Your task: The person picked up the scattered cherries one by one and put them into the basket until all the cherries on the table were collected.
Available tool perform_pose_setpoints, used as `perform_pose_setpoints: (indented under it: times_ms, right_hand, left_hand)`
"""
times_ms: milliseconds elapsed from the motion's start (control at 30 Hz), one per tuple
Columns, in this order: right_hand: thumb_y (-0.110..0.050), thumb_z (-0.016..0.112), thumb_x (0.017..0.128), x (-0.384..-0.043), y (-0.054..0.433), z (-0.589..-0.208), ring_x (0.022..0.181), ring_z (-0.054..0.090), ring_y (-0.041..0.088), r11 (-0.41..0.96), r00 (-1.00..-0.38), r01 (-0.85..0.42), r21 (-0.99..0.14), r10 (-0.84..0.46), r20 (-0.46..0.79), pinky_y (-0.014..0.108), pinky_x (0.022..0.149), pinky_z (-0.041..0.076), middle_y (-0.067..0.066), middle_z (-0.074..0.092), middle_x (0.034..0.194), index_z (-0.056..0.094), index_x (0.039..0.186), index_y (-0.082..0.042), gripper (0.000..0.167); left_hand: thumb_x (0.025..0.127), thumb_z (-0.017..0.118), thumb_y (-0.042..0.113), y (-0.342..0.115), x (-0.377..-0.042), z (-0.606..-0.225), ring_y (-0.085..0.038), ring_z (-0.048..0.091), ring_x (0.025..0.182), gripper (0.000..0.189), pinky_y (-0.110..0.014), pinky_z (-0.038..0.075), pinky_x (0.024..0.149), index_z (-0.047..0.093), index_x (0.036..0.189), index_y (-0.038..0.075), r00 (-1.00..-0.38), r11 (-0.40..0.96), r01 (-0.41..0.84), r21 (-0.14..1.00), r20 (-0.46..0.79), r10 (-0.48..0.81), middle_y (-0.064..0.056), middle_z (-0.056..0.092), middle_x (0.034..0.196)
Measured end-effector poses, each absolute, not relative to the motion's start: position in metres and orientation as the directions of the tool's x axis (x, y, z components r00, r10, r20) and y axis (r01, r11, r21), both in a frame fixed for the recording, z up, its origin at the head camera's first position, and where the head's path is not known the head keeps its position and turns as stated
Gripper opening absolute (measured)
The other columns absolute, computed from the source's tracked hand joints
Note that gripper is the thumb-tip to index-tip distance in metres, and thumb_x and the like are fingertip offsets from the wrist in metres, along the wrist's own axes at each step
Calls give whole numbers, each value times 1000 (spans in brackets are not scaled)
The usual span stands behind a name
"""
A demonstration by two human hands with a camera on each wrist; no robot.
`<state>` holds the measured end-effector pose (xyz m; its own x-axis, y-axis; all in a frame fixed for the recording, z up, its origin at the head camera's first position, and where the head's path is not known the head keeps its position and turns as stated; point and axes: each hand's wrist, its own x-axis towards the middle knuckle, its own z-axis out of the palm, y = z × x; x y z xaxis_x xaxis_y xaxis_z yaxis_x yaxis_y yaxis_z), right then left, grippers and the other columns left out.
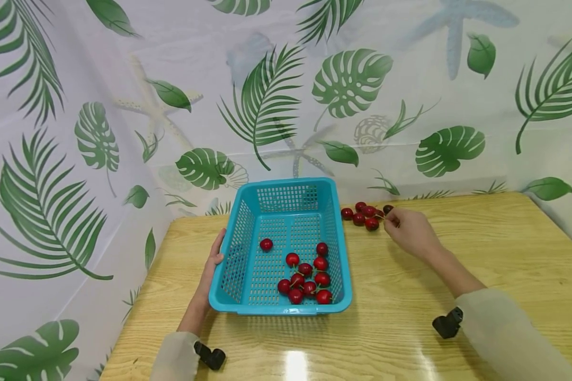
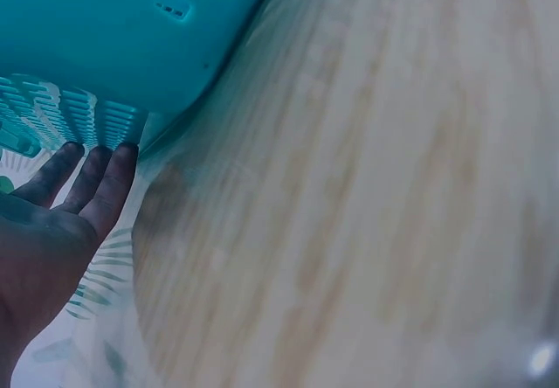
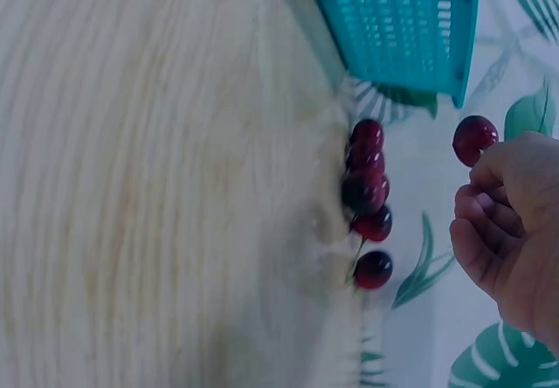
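A blue plastic basket (image 1: 286, 310) with perforated walls holds several red cherries (image 1: 309, 288), mostly gathered at its near right, with one lone cherry (image 1: 266, 244) farther left. My left hand (image 1: 212, 263) is at the basket's left side; in the left wrist view its straight fingers (image 2: 112, 191) touch the outer wall. My right hand (image 1: 413, 233) is right of the basket, beside a small cluster of cherries (image 1: 359, 218) on the table. In the right wrist view, thumb and fingertips pinch one cherry (image 3: 475, 136) by its stem end, raised off the tabletop.
The wooden table (image 1: 410, 317) meets a white leaf-patterned cloth (image 1: 286, 95) at the back and left. The basket's far side stands close to that cloth. One dark cherry (image 1: 388, 209) lies just behind my right fingertips. Black wrist cameras (image 1: 448, 323) sit on both sleeves.
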<state>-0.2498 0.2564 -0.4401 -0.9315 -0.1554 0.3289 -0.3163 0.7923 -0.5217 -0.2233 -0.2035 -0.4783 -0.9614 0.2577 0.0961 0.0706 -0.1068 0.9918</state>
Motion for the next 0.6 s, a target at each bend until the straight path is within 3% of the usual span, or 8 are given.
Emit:
perform_pose_setpoints:
  times_ms: [200, 400, 600]
  right_hand:
    - [-3, 57, 90, -245, 229, -425, 55, 45, 15, 775, -899, -365, -516, -150, 410, 31, 53, 39, 6, 59, 67, 62, 80, -2, 11]
    - [-3, 61, 88, -236, 198, -409, 56, 43, 14, 752, -815, -491, -441, -217, 538, 30, 54, 38, 1, 54, 65, 60, 75, -6, 13]
    - [-7, 60, 89, -233, 165, -401, 53, 44, 11, 745, -797, -535, -398, -290, 529, 28, 50, 37, -1, 56, 66, 59, 78, -9, 11]
  left_hand:
    - [96, 22, 23, -204, -224, -479, -38, 9, 150, 68, -58, 20, 112, 2, 161, 24, -962, -107, 69, 992, 94, 257, -8, 0, 167]
    - [95, 23, 22, -203, -225, -479, -38, 9, 150, 69, -59, 18, 113, 3, 161, 24, -964, -115, 55, 992, 82, 253, -8, 2, 167]
    - [94, 22, 22, -203, -224, -475, -38, 12, 149, 70, -59, 19, 112, 2, 161, 21, -963, -120, 46, 992, 76, 259, -8, 3, 166]
